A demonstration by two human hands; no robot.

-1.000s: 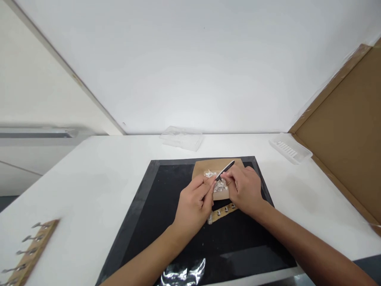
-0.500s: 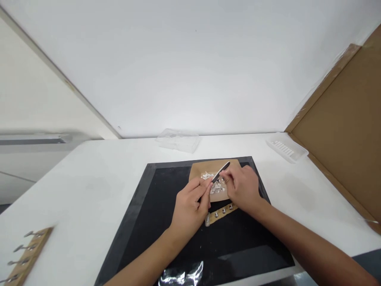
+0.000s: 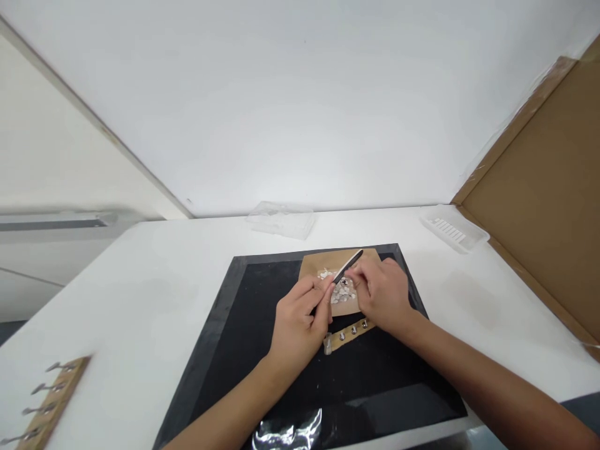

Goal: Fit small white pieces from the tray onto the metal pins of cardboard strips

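Observation:
My left hand [image 3: 302, 312] pinches the lower end of a slim black-and-white stick [image 3: 347, 265], which points up to the right. Close beside it, the fingertips of my right hand [image 3: 382, 290] are pressed together near the stick; what they hold, if anything, is too small to make out. Beneath the hands, small white pieces [image 3: 344, 291] are heaped on a brown sheet [image 3: 316, 262]. A tan strip with metal pieces [image 3: 348, 335] lies just below that sheet, on the black mat [image 3: 262, 312].
A clear plastic box or lid [image 3: 281, 220] lies at the table's back. At the back right sits a translucent tray with white pieces [image 3: 454, 230], next to a cardboard panel [image 3: 544, 175]. A wooden strip with metal pieces [image 3: 54, 406] is at the lower left.
The camera view has shifted slightly, with the wooden strip at the left appearing a little further right. Both hands and the stick keep nearly the same pose.

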